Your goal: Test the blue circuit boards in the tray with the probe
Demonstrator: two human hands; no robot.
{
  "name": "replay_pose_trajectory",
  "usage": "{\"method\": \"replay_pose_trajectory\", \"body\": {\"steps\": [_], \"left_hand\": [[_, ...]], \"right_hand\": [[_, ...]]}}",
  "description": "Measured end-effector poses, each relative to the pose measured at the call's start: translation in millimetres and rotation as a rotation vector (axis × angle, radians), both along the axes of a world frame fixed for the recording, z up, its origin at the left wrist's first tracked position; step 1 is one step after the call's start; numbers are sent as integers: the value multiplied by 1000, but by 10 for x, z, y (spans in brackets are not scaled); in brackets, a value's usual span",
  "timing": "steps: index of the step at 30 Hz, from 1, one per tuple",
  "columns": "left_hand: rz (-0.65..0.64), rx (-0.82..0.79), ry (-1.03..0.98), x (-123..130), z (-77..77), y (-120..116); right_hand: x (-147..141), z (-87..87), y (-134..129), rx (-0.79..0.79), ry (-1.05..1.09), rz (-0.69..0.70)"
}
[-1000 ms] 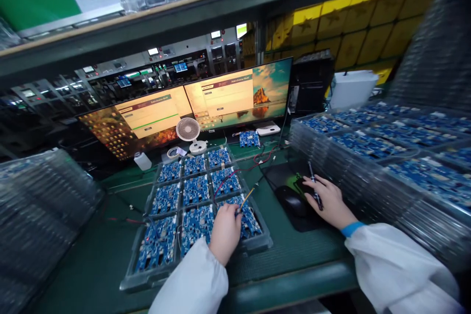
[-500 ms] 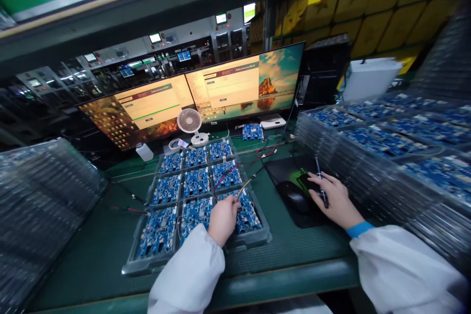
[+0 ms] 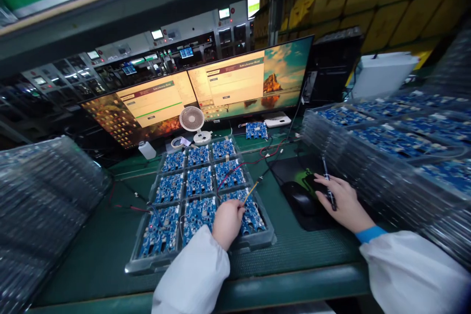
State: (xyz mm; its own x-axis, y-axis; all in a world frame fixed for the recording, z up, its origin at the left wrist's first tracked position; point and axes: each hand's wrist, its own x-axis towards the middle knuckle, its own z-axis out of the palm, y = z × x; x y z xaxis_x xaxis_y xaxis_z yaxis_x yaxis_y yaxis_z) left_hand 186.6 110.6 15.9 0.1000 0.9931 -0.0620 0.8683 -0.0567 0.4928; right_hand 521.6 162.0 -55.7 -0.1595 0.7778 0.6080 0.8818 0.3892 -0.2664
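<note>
My left hand (image 3: 227,222) is closed on the end of a thin cable (image 3: 251,193) with yellow and black wires, over the front-right circuit board (image 3: 250,216). The cable's tip is hidden by the fingers. That blue board lies in a clear plastic tray (image 3: 273,235) of several compartments, each with a similar board. To the right, my right hand (image 3: 342,201) holds a dark pen (image 3: 329,184) slantwise between its fingers. It is over the right edge of the black mouse pad (image 3: 290,171), beside a black mouse (image 3: 302,198).
Stacked plastic trays stand on the left (image 3: 47,206) and right, the right stack (image 3: 382,176) topped with blue boards. Two monitors (image 3: 235,78) stand behind a small white fan (image 3: 192,120). A loose board (image 3: 256,130) lies near a white device (image 3: 277,120). Red and black wires (image 3: 253,161) cross the tray.
The view has shifted slightly, so most things appear a little farther right. My left hand keeps its hold on the cable, and my right hand still has the pen.
</note>
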Motion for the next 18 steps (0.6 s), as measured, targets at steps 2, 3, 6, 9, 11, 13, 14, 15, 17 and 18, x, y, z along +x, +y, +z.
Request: {"method": "replay_pose_trajectory", "body": {"steps": [2, 3, 6, 9, 11, 13, 14, 15, 17, 18], "left_hand": [[23, 12, -12, 26, -29, -15], [40, 16, -29, 38, -42, -23], [92, 11, -115, 49, -60, -61], [93, 97, -211, 10, -45, -171], [108, 200, -222, -34, -43, -310], [133, 322, -197, -71, -81, -492], [131, 398, -181, -80, -125, -591], [119, 479, -164, -81, -185, -689], [106, 618, -116, -59, -350, -860], [130, 654, -92, -42, -445, -923]], "right_hand": [[11, 9, 18, 27, 2, 12], [18, 15, 32, 54, 7, 17], [35, 34, 79, 139, 20, 38], [-19, 42, 75, 194, 28, 50], [-126, 31, 33, 197, 23, 73], [-276, -5, -13, 170, -6, 130], [-353, -37, -25, 158, -25, 163], [-422, -79, -26, 150, -41, 189], [-517, -199, 7, 145, -58, 217], [-536, -274, 38, 147, -55, 221]]}}
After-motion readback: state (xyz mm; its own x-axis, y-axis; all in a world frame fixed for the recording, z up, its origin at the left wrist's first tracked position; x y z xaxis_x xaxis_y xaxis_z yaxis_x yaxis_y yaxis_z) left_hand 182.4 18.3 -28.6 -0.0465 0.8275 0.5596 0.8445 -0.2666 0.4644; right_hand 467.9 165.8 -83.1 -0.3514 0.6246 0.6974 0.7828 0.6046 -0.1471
